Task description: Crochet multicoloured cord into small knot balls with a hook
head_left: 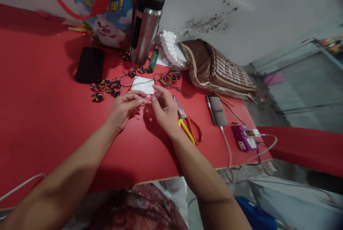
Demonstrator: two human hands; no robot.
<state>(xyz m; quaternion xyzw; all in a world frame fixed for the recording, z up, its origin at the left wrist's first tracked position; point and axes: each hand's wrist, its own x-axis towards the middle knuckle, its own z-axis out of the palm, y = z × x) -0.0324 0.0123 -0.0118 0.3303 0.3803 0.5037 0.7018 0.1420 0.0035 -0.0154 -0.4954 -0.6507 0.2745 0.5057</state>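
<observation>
My left hand (125, 108) is closed in a pinch, its fingertips on thin yarn. Close beside it, my right hand (165, 109) pinches the same fine strand, the two sets of fingertips almost touching. A few loose orange and dark yarn ends (136, 113) hang beneath the left fingers. Just behind the hands lies a white card (144, 84), crossed by a dark strand. A tangled multicolored yarn ball (171, 76) rests beyond the right hand. Small knotted yarn pieces (109, 86) lie to the left. Scissors (187, 119) with orange and yellow handles lie right of my right hand.
On the red table (48, 90) stand a steel thermos (148, 19) and a printed bag (107, 12). A black phone (90, 65), a green cutter (153, 60), a brown cushion (217, 65), a charging phone (216, 110) and a purple box (244, 138) with cables surround the work area.
</observation>
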